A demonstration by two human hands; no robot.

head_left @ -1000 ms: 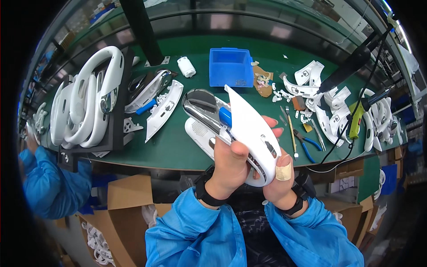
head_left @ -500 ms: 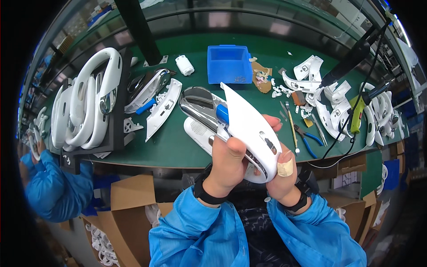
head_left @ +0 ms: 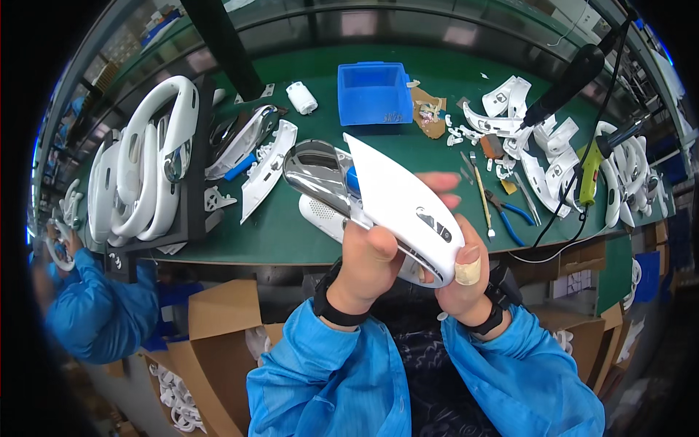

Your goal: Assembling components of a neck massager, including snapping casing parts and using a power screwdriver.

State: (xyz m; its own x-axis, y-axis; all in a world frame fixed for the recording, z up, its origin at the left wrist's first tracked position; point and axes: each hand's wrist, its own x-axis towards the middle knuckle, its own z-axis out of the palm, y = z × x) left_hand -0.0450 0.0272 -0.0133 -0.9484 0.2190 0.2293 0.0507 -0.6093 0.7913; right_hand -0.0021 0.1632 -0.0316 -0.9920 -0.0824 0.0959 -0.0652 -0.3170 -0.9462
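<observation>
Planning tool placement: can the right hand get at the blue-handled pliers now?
Probably yes: the blue-handled pliers lie close to the right hand, with nothing seen on top. But that hand holds the white-and-chrome part, so it would likely let go first.

A green workbench, pliers and loose white plastic parts show a workshop.

"What did we have mid-frame?"

"We had a white device, slanting from upper left to lower right."

"How did its cover look to us?"

"We saw a smooth, curved white shell on top, its pointed tip toward the upper left, a blue cylinder partly showing beside it."

"And further left?"

"We saw a glossy chrome end, with a perforated white panel below it."
</observation>
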